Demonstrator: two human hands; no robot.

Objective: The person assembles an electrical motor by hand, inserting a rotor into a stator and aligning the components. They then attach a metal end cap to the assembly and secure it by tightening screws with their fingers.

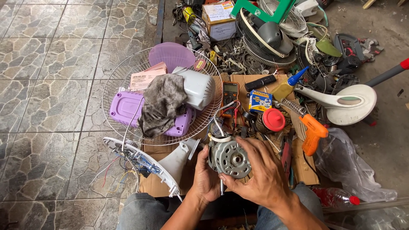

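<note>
Down at the bottom middle, the right hand (266, 172) is spread over a metal fan motor (230, 158), fingers curled round its edge. The left hand (205, 179) grips the motor from the other side. It sits just above the knees, over a sheet of cardboard (298, 164). Left of it lies a white fan base (147, 164) with loose wires. Higher up, a wire fan guard (123, 85) holds a grey rag (162, 104), and an orange glue gun (313, 132) lies off to the right.

Motor (230, 158): round, grey metal casing with vent slots, bare centre hub facing the camera, shaft pointing down. Lower centre of frame, held over cardboard. White and coloured wires lead off its upper left.
</note>
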